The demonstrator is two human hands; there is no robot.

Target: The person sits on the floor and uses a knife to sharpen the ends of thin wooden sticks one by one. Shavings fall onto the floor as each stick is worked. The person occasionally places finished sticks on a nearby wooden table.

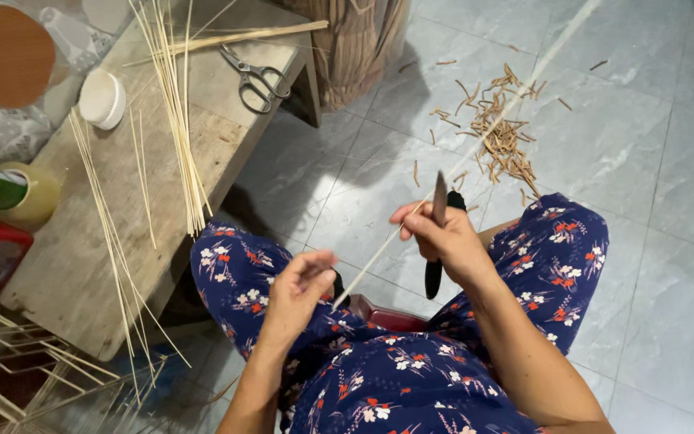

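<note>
Pinching one long bamboo strip (475,137), left grip (303,281); right grip (443,237) clasping knife (437,241), open tiled floor (652,161) beyond.

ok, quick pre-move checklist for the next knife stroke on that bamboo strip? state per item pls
1. Right hand grips knife: ok.
2. Blade against the bamboo strip: ok, they meet at the thumb.
3. Left hand holds the strip's near end: cannot tell, motion blur.
4. Strip's far end free: cannot tell, it runs out of frame.
5. Fingers off the edge: cannot tell.
6. Scissors and loose strips on the bench, away from the stroke: ok.
</note>
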